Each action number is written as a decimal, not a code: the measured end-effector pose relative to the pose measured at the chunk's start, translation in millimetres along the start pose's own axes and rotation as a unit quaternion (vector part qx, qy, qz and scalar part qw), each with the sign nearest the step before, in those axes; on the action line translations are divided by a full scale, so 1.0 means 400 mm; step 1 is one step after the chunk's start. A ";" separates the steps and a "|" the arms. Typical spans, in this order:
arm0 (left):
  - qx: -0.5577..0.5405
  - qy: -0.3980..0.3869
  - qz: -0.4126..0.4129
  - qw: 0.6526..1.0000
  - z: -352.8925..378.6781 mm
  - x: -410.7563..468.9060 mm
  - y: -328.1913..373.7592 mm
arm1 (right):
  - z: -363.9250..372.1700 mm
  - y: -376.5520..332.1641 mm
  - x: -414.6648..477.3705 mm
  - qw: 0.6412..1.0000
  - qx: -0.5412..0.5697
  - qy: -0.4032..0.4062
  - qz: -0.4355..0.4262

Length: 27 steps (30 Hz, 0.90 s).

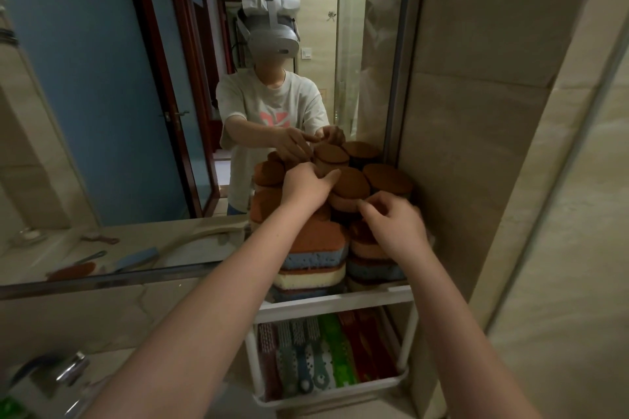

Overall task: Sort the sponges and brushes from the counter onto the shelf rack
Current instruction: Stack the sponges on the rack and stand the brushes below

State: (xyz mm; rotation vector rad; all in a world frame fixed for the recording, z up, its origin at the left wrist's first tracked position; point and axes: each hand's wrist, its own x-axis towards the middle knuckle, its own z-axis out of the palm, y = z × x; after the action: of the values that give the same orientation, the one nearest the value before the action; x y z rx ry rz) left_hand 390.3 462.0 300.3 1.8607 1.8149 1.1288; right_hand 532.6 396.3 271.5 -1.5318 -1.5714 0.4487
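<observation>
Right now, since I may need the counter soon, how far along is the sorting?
Mostly done. Brushes lie lined up on the lower tier of the shelf rack; sponge stacks fill the top. In hand: the right hand pinches a round sponge atop the pile while the left hand rests beside it. Remaining: a few items on the ledge.

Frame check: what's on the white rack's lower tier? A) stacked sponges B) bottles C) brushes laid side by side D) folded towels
C: brushes lie side by side on the lower tier of the rack, while the sponges are stacked on the upper tier, where the left hand and right hand grip a round sponge.
</observation>
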 end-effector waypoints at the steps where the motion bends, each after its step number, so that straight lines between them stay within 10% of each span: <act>1: -0.010 0.013 0.006 1.000 -0.010 -0.011 -0.002 | -0.001 -0.009 -0.003 1.000 -0.005 0.003 -0.006; 15: -0.192 0.070 0.008 0.979 -0.266 -0.231 -0.209 | 0.146 -0.230 -0.173 0.997 0.040 -0.004 -0.062; 27: -0.154 0.129 -0.151 0.968 -0.602 -0.467 -0.698 | 0.627 -0.476 -0.431 0.975 0.067 -0.200 -0.068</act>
State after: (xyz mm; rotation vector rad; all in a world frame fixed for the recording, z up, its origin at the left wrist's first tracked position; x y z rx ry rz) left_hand 45.9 256.4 201.4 1.2620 1.8454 1.4860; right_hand 197.3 279.0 221.1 -1.2740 -1.8952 0.8062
